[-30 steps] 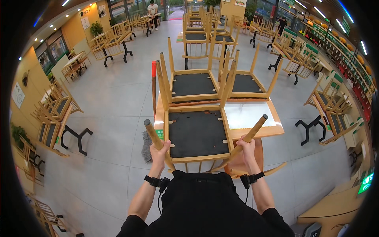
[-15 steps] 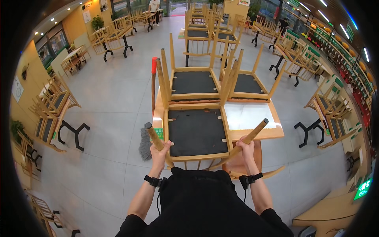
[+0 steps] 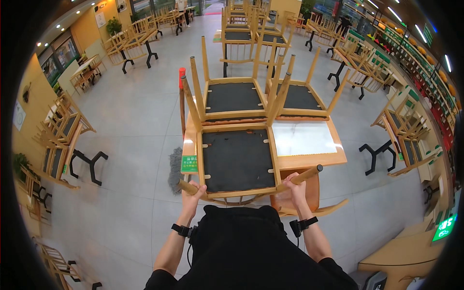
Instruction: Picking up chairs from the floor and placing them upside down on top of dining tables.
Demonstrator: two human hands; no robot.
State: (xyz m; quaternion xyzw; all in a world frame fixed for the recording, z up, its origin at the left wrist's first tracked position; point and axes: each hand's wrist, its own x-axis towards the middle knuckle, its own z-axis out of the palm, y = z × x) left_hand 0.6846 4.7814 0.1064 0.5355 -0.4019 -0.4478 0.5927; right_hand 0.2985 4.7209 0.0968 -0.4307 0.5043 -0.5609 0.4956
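Note:
Upside down on the near side of the wooden table (image 3: 333,159) is a wooden chair (image 3: 237,162), its dark underside facing up. My left hand (image 3: 193,195) is closed round its near left leg, and my right hand (image 3: 295,187) round its near right leg. Beyond it, two more upturned chairs, one left (image 3: 234,97) and one right (image 3: 300,97), rest on the table with their legs up. Below my right hand, a chair with a brown seat (image 3: 311,191) stands upright, partly under the table.
A mop with a red-tipped handle (image 3: 182,92) leans at the table's left side, its grey head (image 3: 176,171) on the floor. A green sign (image 3: 190,164) lies at the table's left corner. More chair-laden tables line both sides. A wooden counter (image 3: 401,256) stands at lower right.
The near legs of the held chair have dipped toward me, and both hands have gone slightly lower with them. The chairs beyond keep their places on the table.

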